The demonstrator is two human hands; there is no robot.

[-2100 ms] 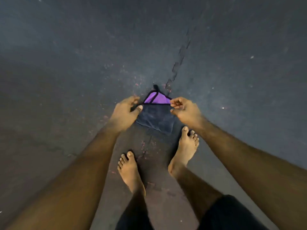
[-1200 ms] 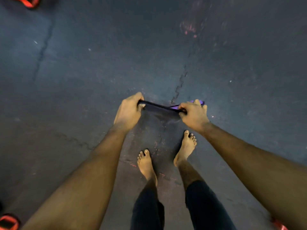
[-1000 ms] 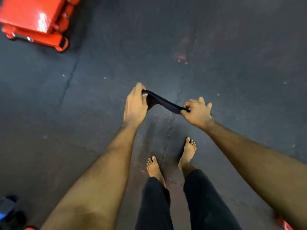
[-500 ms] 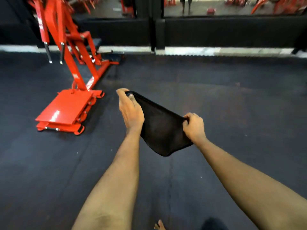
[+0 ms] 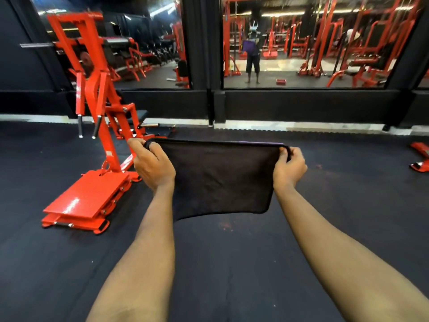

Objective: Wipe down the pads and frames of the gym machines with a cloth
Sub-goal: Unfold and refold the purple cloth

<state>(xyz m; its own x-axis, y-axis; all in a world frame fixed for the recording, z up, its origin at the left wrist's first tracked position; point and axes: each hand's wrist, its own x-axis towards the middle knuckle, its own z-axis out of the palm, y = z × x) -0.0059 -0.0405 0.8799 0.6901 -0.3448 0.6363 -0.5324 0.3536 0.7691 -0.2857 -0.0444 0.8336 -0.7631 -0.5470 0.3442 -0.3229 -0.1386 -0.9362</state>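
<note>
Lifted from foot level since the earlier frames, the cloth hung spread open above the floor, with the left hand and right hand each pinching a top corner. The red machine stood near on the left, and wiping had apparently not begun.

I see the cloth as plain, near-black fabric, with a thin purple line showing along its top edge. The gym machine on my left is bright orange-red over its whole frame and footplate, with glossy white glints. Its two handle grips are dark with silver tips, and its roller pad is black. The floor is black matting flecked with faint reddish specks. A pale strip runs beneath the black wall base. The mirror shows more red frames.
</note>
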